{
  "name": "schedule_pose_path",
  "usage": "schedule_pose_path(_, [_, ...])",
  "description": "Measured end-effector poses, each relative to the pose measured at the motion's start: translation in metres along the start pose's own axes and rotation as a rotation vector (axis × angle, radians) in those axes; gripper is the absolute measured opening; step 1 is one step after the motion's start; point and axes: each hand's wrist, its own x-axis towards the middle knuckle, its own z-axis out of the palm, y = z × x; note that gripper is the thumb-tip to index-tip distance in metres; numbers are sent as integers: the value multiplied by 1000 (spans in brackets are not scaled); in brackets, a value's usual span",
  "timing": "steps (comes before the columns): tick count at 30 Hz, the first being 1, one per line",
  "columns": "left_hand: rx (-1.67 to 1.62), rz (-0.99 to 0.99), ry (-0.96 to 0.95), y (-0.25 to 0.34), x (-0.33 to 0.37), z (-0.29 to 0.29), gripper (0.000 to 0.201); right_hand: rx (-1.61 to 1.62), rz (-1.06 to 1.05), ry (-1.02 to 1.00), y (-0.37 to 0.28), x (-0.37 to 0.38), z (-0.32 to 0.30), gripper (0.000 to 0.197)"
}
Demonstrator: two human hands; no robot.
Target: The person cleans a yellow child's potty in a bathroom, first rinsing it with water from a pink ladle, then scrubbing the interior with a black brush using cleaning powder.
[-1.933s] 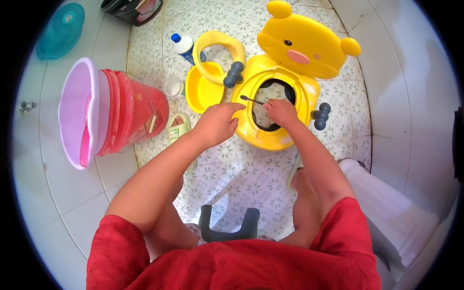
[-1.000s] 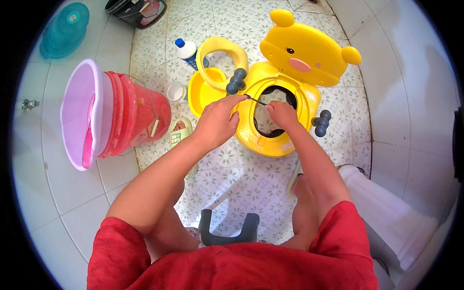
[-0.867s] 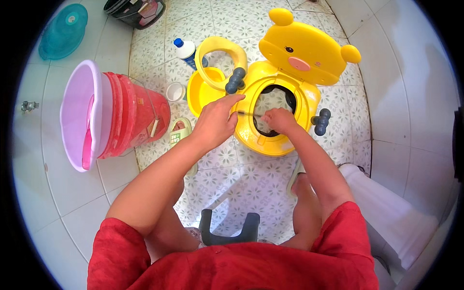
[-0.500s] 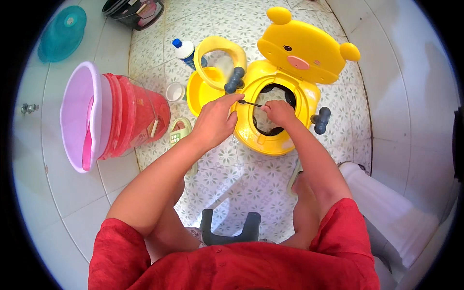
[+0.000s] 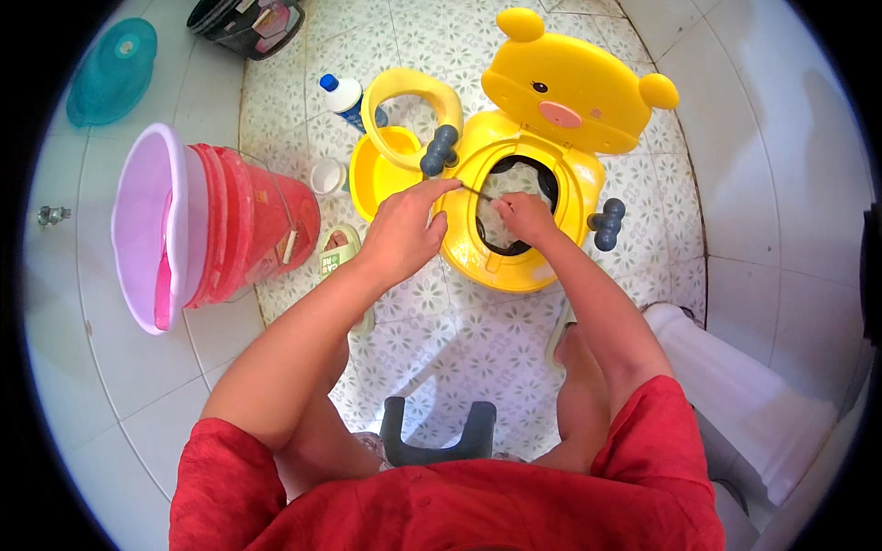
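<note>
Pinching a slim dark tool (image 5: 477, 193) in the right hand (image 5: 528, 220), above a yellow potty chair (image 5: 501, 275) on a flower-patterned tile floor (image 5: 478, 344).

Pale tiled walls (image 5: 749, 184) rise on both sides, with a red bucket (image 5: 248, 225) (lilac basin (image 5: 138, 230) at its mouth) between nine and ten o'clock. The tool points toward ten o'clock from the right thumb and fingers; its far end meets or nearly meets the left hand's (image 5: 402, 230) outstretched forefinger, thumb spread apart. Contact there I cannot tell; the tool's tip is indistinct, and a black bucket (image 5: 243, 26) at eleven is cut off.
</note>
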Motion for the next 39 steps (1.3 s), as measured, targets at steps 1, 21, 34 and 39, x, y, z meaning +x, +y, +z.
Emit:
schedule_pose_path(1, [5,12,1,1,1,0,41,28,37,83,5,1,2,33])
schedule_pose_path(21, [-7,15,19,-8,-2,1,39,25,-67,-115,11,-11,-4,31])
schedule_pose_path(34, [-116,-67,-79,-9,4,29,43,68,128,265,31,7,-7,29])
schedule_pose_path(39, [-22,-141,-10,-49,26,56,44,-68,-29,206,21,-3,22,27])
